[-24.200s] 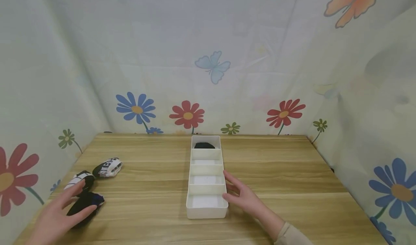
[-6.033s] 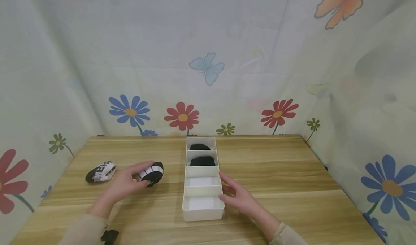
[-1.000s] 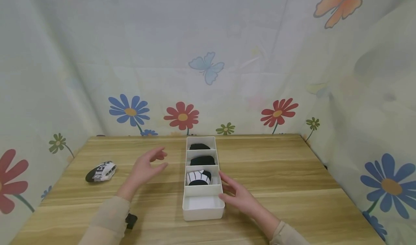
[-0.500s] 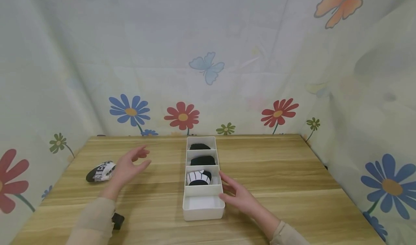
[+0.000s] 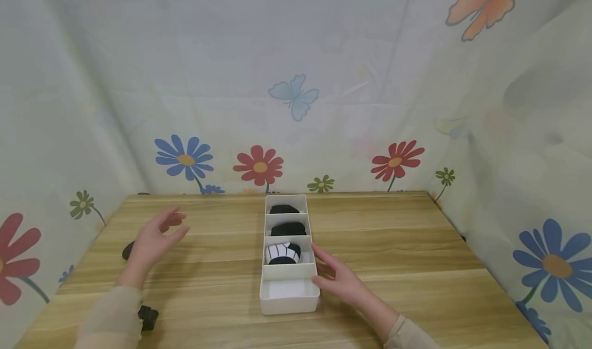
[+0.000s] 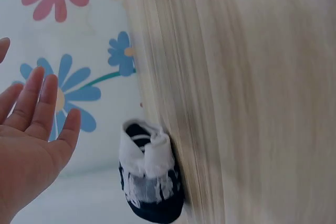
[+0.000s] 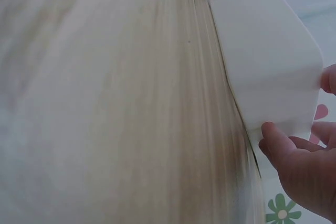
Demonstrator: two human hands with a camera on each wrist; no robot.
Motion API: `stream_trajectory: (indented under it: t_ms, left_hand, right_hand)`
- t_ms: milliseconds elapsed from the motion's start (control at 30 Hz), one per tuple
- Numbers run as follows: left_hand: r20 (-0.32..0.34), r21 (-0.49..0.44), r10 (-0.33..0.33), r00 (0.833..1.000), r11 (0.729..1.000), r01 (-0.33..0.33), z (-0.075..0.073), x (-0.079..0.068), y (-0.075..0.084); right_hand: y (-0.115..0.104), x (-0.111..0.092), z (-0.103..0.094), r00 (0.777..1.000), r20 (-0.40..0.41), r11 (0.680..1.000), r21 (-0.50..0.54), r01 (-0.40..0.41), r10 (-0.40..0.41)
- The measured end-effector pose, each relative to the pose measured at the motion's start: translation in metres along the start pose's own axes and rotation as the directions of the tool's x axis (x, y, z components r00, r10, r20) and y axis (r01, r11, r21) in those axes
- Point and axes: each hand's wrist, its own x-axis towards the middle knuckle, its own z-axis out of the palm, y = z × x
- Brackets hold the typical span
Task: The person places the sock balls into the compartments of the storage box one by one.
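My left hand (image 5: 154, 238) hovers over the left part of the table, fingers spread, holding nothing. It partly covers a folded sock bundle (image 5: 127, 250), whose dark end alone shows in the head view. In the left wrist view this sock bundle (image 6: 149, 174) has a white cuff and a black toe. My right hand (image 5: 339, 274) touches the right wall of a long white divided box (image 5: 290, 306) with loosely bent fingers. Inside the box, from the back, lie a black sock bundle (image 5: 284, 209), another black sock bundle (image 5: 289, 229) and a black-and-white striped sock bundle (image 5: 283, 253).
The wood-grain table (image 5: 398, 246) carries the box in its middle. A flower-printed curtain (image 5: 351, 107) stands behind the table and along both sides. A small black device (image 5: 149, 318) sits at my left wrist.
Over the last second my left hand has moved left, away from the box, and now overlaps the remote sock bundle. Since six seconds ago the striped sock bundle has gone from that hand into the box.
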Motion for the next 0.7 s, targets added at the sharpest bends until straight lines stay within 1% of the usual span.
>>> stream_trajectory:
  t_ms: [133,267,433,500,700]
  left_hand:
    - [-0.031,0.027,0.006,0.999,1.0,-0.005,-0.008,-0.001,-0.009]
    - [-0.063,0.055,-0.013,0.998,0.998,0.016,-0.016,-0.003,-0.016]
    - [-0.049,0.031,-0.056,0.997,0.998,0.058,-0.024,-0.005,-0.018]
    - [-0.047,0.017,-0.063,0.997,0.998,0.063,-0.027,-0.006,-0.02]
    - [-0.069,0.023,-0.087,0.994,0.996,0.089,-0.034,-0.007,-0.03]
  right_hand:
    - [0.0,0.0,0.0,1.0,-0.001,1.0,0.0,0.0,0.0]
    - [0.0,0.0,0.0,1.0,-0.001,1.0,0.0,-0.001,0.001]
    - [0.0,0.0,0.0,1.0,0.004,1.0,0.012,0.005,-0.005]
    - [0.001,0.0,0.0,1.0,0.004,1.0,0.011,0.007,-0.007]
    - [0.001,0.001,0.0,1.0,0.006,1.0,0.002,0.011,-0.011]
